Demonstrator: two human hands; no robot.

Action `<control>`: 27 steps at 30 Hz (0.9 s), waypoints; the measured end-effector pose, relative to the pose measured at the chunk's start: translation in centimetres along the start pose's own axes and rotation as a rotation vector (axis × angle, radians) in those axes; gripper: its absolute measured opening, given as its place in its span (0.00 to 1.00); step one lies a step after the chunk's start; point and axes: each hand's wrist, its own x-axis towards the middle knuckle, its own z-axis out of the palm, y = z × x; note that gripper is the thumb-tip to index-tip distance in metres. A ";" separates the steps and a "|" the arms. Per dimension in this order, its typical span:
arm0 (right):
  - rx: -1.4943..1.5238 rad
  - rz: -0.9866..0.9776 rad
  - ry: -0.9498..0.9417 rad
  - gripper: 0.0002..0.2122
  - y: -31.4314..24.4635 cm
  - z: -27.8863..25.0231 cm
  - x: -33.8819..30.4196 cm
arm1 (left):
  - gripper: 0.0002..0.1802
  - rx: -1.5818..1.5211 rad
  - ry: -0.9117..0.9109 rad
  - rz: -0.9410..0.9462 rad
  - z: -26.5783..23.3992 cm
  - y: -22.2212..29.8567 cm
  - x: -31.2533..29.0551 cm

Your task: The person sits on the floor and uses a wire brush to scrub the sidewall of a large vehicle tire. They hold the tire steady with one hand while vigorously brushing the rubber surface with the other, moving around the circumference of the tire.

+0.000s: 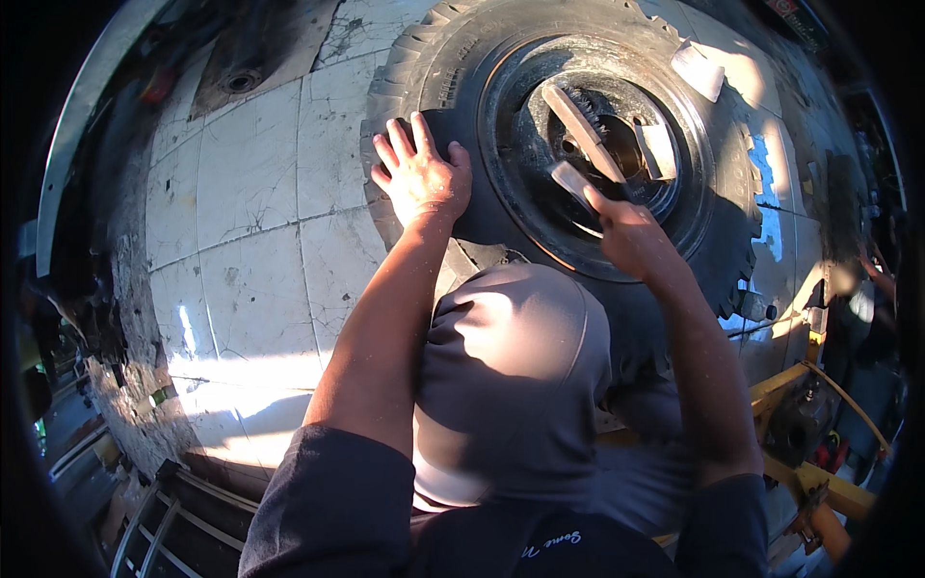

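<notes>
A large black tyre [458, 63] lies flat on the tiled floor, its worn metal wheel rim [501, 159] facing up. My left hand [421, 173] rests on the tyre's left side with its fingers spread. My right hand [631, 236] is closed over the rim's lower part, gripping a flat, pale, blade-like piece [572, 181]; most of it is hidden by the fingers. Just above, a wooden-handled wire brush [584, 132] slants across the hub, bristles to the right, its lower end close to my right hand. A pale folded sheet [658, 152] sits beside it in the rim.
Another pale sheet [698, 70] lies on the tyre's upper right. My bent knee [525, 318] is against the tyre's near side. Yellow metal framework [838, 491] stands at the lower right, a dark metal rack [178, 525] at the lower left. Cracked floor tiles [255, 159] stretch to the left.
</notes>
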 end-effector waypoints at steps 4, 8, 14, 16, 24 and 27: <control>0.048 0.135 0.018 0.20 -1.9 0.1 2.8 | 0.41 -0.024 -0.002 0.007 0.0 -0.2 0.1; 0.044 0.018 -0.084 0.24 2.8 -0.5 -0.1 | 0.41 -0.028 0.013 0.011 -0.4 0.2 -0.2; 0.010 0.164 -0.044 0.18 -1.0 -2.4 3.6 | 0.41 -0.032 0.015 0.017 -0.3 0.4 0.3; -0.107 0.043 -0.093 0.18 -0.5 -2.4 4.1 | 0.41 -0.035 0.013 0.014 0.1 -0.2 0.0; -0.104 0.057 -0.031 0.25 -1.9 -1.6 4.0 | 0.40 -0.069 0.077 0.038 0.5 -0.2 0.0; -0.168 0.049 -0.077 0.25 -1.3 -1.5 4.4 | 0.41 -0.059 0.026 0.022 0.0 -0.2 0.0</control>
